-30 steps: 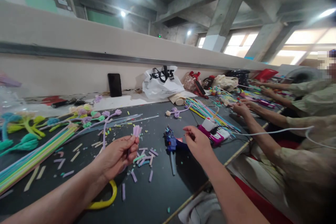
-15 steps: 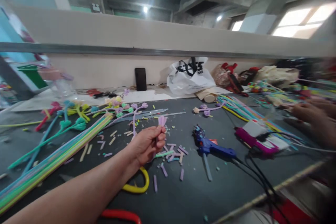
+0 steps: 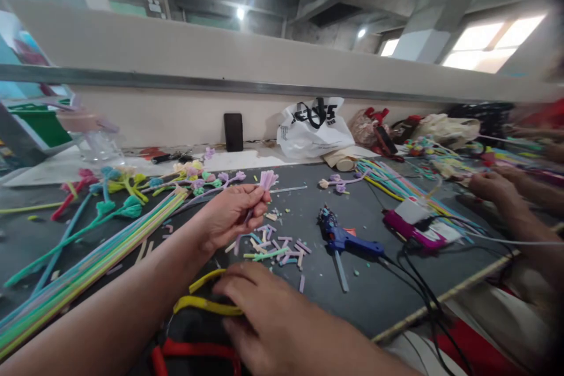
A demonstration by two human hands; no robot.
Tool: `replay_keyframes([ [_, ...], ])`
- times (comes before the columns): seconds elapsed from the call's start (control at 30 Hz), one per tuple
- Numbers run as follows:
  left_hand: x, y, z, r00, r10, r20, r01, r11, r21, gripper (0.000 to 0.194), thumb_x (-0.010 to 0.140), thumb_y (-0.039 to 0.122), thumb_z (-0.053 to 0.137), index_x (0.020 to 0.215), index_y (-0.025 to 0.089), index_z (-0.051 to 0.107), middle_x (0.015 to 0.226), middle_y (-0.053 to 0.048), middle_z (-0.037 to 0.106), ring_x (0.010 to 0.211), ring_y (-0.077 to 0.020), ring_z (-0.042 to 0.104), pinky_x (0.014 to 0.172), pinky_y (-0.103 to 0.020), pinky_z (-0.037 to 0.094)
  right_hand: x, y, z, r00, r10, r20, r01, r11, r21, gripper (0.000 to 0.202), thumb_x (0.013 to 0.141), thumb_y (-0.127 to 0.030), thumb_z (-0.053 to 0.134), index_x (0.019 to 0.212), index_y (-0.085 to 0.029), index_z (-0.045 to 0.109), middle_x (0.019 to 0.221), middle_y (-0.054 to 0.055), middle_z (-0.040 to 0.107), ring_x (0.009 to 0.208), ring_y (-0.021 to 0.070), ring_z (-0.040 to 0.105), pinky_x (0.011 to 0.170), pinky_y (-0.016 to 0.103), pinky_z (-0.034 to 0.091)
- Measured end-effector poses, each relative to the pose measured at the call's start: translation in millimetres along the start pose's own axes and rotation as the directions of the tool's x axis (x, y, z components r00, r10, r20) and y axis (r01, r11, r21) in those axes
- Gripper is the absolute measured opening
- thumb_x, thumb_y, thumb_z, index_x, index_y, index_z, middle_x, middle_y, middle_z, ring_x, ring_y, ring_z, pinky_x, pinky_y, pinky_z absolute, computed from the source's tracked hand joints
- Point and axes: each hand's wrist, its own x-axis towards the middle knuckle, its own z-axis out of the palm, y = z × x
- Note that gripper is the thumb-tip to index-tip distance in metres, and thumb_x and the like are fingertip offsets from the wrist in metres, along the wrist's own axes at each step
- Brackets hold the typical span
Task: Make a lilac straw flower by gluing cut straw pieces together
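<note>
In my left hand [image 3: 240, 211], the fingers pinch a small fanned tuft of lilac fuzzy strips [image 3: 268, 180], which sticks up above the fingertips. My right hand [image 3: 273, 317] is low in front, somewhat blurred, with its fingers around the handle ends of a yellow-handled tool [image 3: 207, 305]. That tool's working end is hidden. Close below it lies a red-handled tool [image 3: 198, 349], partly cut off by the frame. Short cut pieces in lilac, cream and green [image 3: 282, 249] are scattered on the dark table beside my left hand.
A blue glue gun [image 3: 352, 242] lies right of centre, its cord running to the front edge. Long pastel fuzzy stems [image 3: 110, 252] and finished flowers [image 3: 118, 208] are at left. A phone [image 3: 233, 132] and white bag [image 3: 315, 129] stand behind. Another person's hands [image 3: 493, 188] work at right.
My right hand has come in from below onto the yellow handles, which have shifted left. My left hand has moved slightly up and left, still pinching the lilac tuft.
</note>
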Motion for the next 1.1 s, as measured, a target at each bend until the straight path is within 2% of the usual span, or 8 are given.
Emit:
replay_keyframes([
  [0.07,-7,10,4.4,1.000,0.008,0.015,-0.010,0.992,0.126,0.021,0.080,0.033,0.055,0.073,0.013,0.056,0.051,0.004,0.045,0.035,-0.0033,0.038,0.029,-0.011,0.017,42,-12,-19,0.994,-0.109,0.030,0.113,0.936,-0.334,0.028,0.082,-0.023,0.053,0.107,-0.011,0.055,0.104,0.011,0.059,0.099,0.0212,0.051,0.086,0.033,0.042],
  [0.17,-16,18,11.3,1.000,-0.026,0.017,0.021,0.968,0.251,0.023,0.078,0.036,0.056,0.070,0.014,0.057,0.048,0.004,0.046,0.033,-0.0028,0.037,0.030,-0.012,0.019,65,-13,-9,0.984,-0.146,0.104,0.179,0.853,-0.491,0.035,0.075,-0.034,0.061,0.098,-0.007,0.057,0.095,0.014,0.061,0.088,0.0248,0.053,0.079,0.039,0.043],
  [0.47,-40,30,40.6,0.996,0.074,0.056,-0.092,0.691,0.717,0.027,0.080,0.036,0.050,0.061,0.017,0.054,0.047,0.005,0.043,0.038,-0.0060,0.038,0.037,-0.016,0.028,57,-4,-10,0.963,-0.212,0.168,0.269,0.683,-0.679,0.016,0.072,-0.026,0.053,0.078,-0.012,0.059,0.076,0.008,0.059,0.079,0.0226,0.050,0.076,0.039,0.041],
  [0.63,-37,24,45.5,0.941,0.328,0.086,-0.234,0.444,0.865,0.032,0.078,0.029,0.052,0.048,0.017,0.047,0.045,0.005,0.042,0.043,-0.0071,0.038,0.041,-0.016,0.027,46,13,-6,0.995,-0.050,0.085,0.092,0.781,-0.618,0.025,0.070,-0.021,0.052,0.092,-0.011,0.059,0.084,0.011,0.062,0.080,0.0226,0.054,0.071,0.034,0.043],
  [0.7,-31,19,41.2,0.946,0.320,0.052,-0.215,0.499,0.840,0.028,0.078,0.029,0.052,0.053,0.017,0.052,0.043,0.005,0.042,0.042,-0.0070,0.037,0.041,-0.016,0.027,39,16,-6,1.000,0.019,0.024,-0.004,0.857,-0.515,0.036,0.069,-0.018,0.049,0.104,-0.012,0.056,0.088,0.009,0.064,0.078,0.0204,0.057,0.069,0.029,0.044],
  [0.87,-21,18,21.7,0.991,0.120,-0.053,-0.082,0.880,0.469,0.024,0.081,0.037,0.050,0.070,0.016,0.055,0.048,0.006,0.045,0.035,-0.0043,0.036,0.035,-0.015,0.023,26,27,-34,0.953,0.281,-0.115,-0.300,0.929,-0.217,0.041,0.066,-0.014,0.049,0.104,-0.025,0.062,0.097,0.003,0.067,0.083,0.0184,0.060,0.069,0.025,0.042],
  [0.97,-21,26,12.5,0.999,0.047,-0.012,-0.043,0.978,0.203,0.020,0.082,0.033,0.051,0.074,0.014,0.055,0.051,0.006,0.044,0.034,-0.0019,0.034,0.032,-0.013,0.017,19,38,-61,0.845,0.512,-0.154,-0.505,0.859,0.084,0.036,0.077,-0.026,0.049,0.111,-0.025,0.060,0.079,0.002,0.068,0.070,0.0173,0.059,0.062,0.026,0.041],
  [1.1,-21,33,8.3,0.997,0.004,0.075,-0.003,1.000,-0.017,0.014,0.082,0.023,0.051,0.074,0.013,0.054,0.052,0.006,0.041,0.034,-0.0001,0.030,0.032,-0.012,0.016,5,51,-86,0.856,0.513,0.061,-0.424,0.629,0.651,0.045,0.076,-0.044,0.056,0.114,-0.020,0.057,0.093,0.005,0.062,0.080,0.0161,0.055,0.067,0.025,0.043],
])
